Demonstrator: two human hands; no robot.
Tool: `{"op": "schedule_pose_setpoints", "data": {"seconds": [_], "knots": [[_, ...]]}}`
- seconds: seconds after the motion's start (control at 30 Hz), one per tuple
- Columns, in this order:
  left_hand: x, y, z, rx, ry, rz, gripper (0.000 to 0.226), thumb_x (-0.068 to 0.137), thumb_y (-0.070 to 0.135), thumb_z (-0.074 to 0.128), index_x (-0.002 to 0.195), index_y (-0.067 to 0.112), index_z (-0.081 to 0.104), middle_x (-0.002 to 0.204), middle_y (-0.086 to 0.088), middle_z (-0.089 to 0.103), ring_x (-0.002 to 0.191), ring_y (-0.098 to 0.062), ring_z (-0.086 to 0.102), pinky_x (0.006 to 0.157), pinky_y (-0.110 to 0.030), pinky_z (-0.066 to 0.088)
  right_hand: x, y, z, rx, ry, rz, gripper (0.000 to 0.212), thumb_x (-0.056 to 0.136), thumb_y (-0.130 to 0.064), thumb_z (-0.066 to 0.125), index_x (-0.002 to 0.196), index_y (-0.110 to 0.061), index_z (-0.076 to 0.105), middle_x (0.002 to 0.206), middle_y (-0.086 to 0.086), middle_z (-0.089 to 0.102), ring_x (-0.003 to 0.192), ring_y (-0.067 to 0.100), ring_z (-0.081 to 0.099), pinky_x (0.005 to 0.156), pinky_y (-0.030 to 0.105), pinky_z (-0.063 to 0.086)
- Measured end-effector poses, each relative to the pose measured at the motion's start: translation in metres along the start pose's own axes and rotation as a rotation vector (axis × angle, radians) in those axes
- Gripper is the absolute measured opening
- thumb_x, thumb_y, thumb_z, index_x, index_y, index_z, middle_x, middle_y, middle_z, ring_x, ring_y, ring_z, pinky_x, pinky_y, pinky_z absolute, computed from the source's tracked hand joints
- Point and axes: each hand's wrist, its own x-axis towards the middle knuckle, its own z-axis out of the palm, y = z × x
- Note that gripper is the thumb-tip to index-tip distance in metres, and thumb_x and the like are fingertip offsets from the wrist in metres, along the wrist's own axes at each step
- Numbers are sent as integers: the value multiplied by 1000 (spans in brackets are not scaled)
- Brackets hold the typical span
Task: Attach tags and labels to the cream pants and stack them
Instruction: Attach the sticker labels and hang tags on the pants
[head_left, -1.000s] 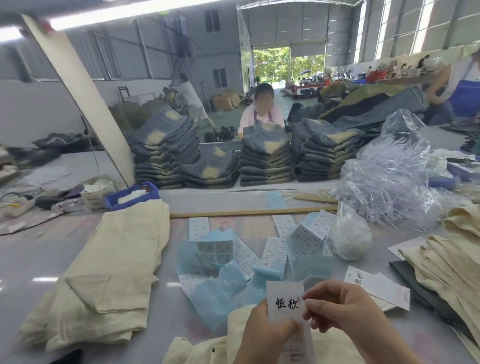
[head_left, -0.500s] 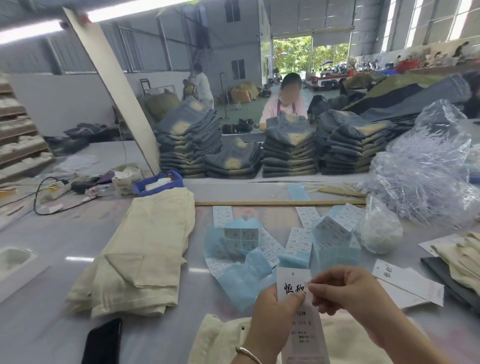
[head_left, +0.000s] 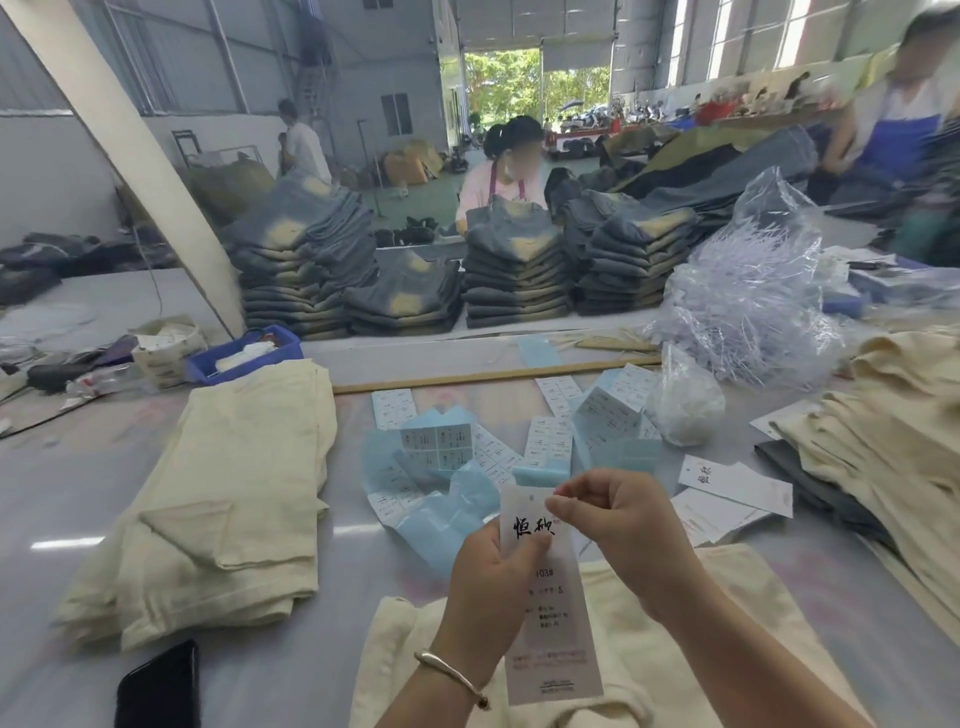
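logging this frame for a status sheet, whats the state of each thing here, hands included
hang tag: upright, held in both hands
left hand: grips tag's left edge
right hand: pinches tag's top
cream pants: flat under the hands
folded cream pants: stacked at left
phone: screen dark
label sheets: scattered loose

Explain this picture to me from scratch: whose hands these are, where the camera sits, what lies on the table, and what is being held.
There is no machine here. A person wears the camera on their head, so you look down at their own two hands. The left hand grips a long white hang tag by its side. The right hand pinches near the tag's top edge; I cannot tell what is pinched. Under the hands lie cream pants on the grey table. To the left sits a folded stack of cream pants, to the right another pile. Between them lie blue-and-white label sheets, spare tags and a black phone.
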Motion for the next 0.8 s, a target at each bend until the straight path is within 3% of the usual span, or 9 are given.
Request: {"op": "schedule_pose_setpoints", "data": {"seconds": [0.07,0.13,0.23,0.3,0.37,0.47,0.53,0.67,0.8], "knots": [[-4,-1,0,15,-25,37,11,86,26,63,87,18,69,73,-2,71,68,-17,67,65,-37,56,-5,-1,4,3,21,-34,11,81,-10,75,71,-12,71,74,32,63,62,24,57,66,42,52],[-7,-2,-2,31,-42,84,14,81,30,60,89,22,68,76,1,73,69,-14,68,63,-31,56,-8,-1,7,-19,44,-67,12,82,-12,74,71,-13,71,71,32,61,60,24,55,64,49,51],[-9,-4,-6,66,-57,154,9,87,24,60,93,27,66,79,8,72,71,-7,68,61,-20,52,-10,3,11,-88,86,-112,14,82,-14,74,68,-16,70,51,11,54,51,15,46,52,38,41],[-9,-6,-9,107,-72,202,14,91,18,60,93,31,65,81,9,72,72,-7,68,62,-20,52,-12,5,14,-125,108,-127,17,81,-14,74,66,-16,69,45,-6,43,46,10,37,52,30,36],[-11,-4,-11,126,-83,247,10,91,26,56,93,28,66,77,7,70,68,-10,66,61,-22,52,-13,6,17,-169,133,-136,17,81,-14,74,66,-16,68,43,-12,38,44,6,34,51,27,34],[-15,-1,-15,-6,-79,265,53,92,47,38,77,2,62,58,-5,56,53,-12,49,52,-22,41,-17,5,20,-228,156,-149,16,82,-18,74,67,-20,68,42,-13,42,43,4,37,51,30,38],[-14,1,-20,-68,-37,268,67,94,48,29,75,-7,62,62,-17,60,55,-14,50,53,-25,40,-20,2,22,-259,149,-155,16,82,-20,74,67,-22,68,43,-13,43,44,4,38,51,32,41],[-3,2,-26,-176,-55,170,55,105,30,34,74,-1,68,77,-25,68,69,-29,60,60,-31,48,-24,-1,26,-273,115,-168,15,80,-19,75,67,-21,68,43,-12,41,44,4,34,50,24,35],[1,2,-33,-441,-210,4,31,96,32,50,77,20,72,79,-11,65,76,-22,59,69,-32,51,-25,-1,28,-172,60,-134,17,79,-14,77,64,-17,69,44,-12,34,44,5,28,47,17,26]]}}
